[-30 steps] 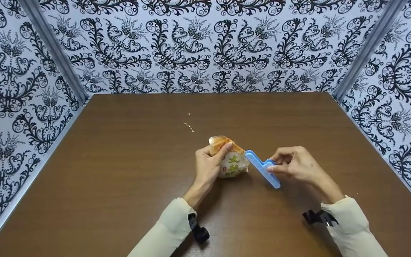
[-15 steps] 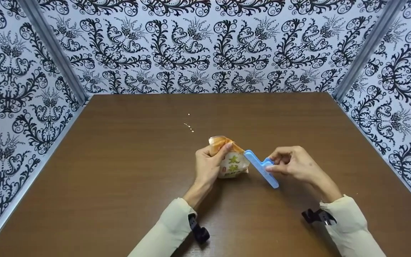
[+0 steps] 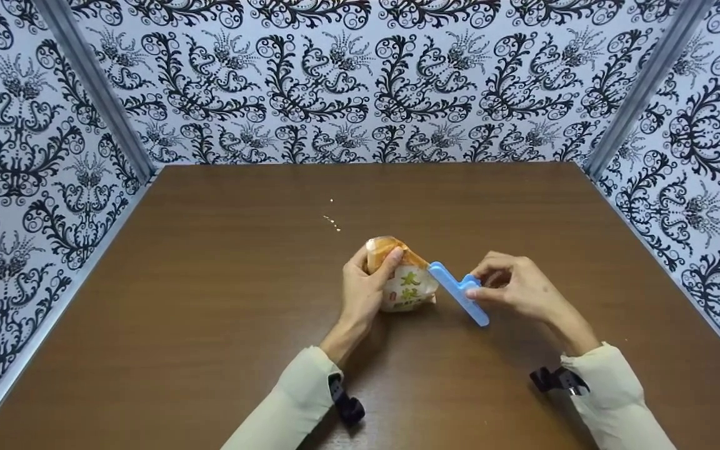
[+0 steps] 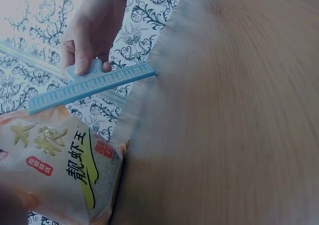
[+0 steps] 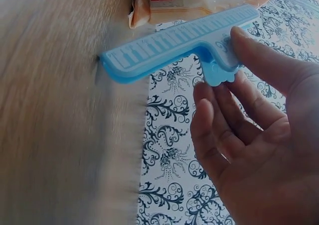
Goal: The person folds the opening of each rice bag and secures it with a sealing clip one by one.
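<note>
My left hand (image 3: 363, 290) grips the folded orange top of a small food bag (image 3: 409, 290), thumb across its front. The bag's pale front carries printed characters, seen close up on the bag (image 4: 50, 155) in the left wrist view. To its right, my right hand (image 3: 525, 284) pinches the tab of a light blue bag clip (image 3: 450, 284) between thumb and fingers. One end of the clip is at the bag's upper right corner; the other slants down toward me. In the right wrist view, the long bar of the clip (image 5: 164, 46) has a piano-key pattern.
Both hands work over a brown wooden table (image 3: 222, 281). A few white crumbs (image 3: 333, 222) lie on it beyond the bag. Patterned walls (image 3: 360, 75) stand at the back and both sides, with grey posts (image 3: 94, 94) in the corners.
The clip and right hand have shifted very slightly left toward the bag. The left hand keeps its grip on the bag, almost still.
</note>
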`<state>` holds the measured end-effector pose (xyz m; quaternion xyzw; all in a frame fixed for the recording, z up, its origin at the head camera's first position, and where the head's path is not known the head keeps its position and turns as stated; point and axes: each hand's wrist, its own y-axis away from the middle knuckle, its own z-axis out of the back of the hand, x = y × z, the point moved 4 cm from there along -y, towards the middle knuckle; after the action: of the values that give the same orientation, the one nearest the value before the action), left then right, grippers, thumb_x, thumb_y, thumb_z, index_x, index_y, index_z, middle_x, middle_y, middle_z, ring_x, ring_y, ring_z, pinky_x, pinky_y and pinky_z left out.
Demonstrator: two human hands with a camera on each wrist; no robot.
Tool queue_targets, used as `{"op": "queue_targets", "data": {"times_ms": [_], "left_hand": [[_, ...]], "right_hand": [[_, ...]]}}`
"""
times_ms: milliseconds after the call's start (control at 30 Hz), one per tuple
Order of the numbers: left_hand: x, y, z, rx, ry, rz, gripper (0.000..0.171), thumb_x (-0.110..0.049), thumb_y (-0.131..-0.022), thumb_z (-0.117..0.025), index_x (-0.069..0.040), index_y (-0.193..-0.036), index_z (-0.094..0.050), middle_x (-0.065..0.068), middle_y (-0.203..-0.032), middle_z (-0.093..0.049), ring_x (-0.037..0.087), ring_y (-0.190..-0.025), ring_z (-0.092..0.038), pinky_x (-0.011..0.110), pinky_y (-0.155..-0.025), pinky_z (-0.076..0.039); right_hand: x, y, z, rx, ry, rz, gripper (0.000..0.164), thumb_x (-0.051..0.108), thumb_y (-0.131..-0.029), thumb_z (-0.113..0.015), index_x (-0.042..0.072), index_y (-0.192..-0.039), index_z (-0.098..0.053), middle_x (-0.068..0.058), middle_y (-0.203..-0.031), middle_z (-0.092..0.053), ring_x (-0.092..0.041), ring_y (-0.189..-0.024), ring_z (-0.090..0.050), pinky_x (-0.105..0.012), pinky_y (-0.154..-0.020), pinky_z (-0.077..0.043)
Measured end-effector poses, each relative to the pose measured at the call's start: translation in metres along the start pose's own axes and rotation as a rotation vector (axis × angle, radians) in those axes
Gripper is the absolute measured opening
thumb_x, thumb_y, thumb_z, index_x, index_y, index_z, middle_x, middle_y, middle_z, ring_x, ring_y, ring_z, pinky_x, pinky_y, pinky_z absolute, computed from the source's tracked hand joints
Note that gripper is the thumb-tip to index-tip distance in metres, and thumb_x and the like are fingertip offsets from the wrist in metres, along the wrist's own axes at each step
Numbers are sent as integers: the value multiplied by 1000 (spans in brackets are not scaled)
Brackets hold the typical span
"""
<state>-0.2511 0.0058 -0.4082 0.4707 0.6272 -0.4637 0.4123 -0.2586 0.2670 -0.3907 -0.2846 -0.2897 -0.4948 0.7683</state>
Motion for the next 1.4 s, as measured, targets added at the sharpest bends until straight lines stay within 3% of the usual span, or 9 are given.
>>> {"op": "queue_targets", "data": {"times_ms": [433,1233,1400], "left_hand": [[-2,-1,0,12,46,-45,21,-11,-94,-77,5,-107,-74,5,-90,-77,12,-78,-68,26,-72,-56],[-2,-2,2,-42,32,-12,23,-10,-90,-81,9,-80,-73,-8,-66,-65,7,-65,-59,21,-62,-49],[-1,-2,2,-41,37,-10,21,-10,-90,-81,9,-83,-75,-8,-68,-67,7,-65,-59,21,-61,-48]], "right_hand": [[1,1,0,-21,-10,7,21,24,-84,-89,14,-98,-78,-5,-83,-72,-10,-73,-63,-22,-65,-52],[7,0,0,-80,-25,35,18,22,-79,-92,16,-92,-80,-4,-79,-70,-9,-69,-62,-22,-65,-52],[11,0,-1,-79,-40,30,19,21,-79,-92,15,-92,-80,-4,-80,-70,-10,-69,-62,-22,-65,-52]]}}
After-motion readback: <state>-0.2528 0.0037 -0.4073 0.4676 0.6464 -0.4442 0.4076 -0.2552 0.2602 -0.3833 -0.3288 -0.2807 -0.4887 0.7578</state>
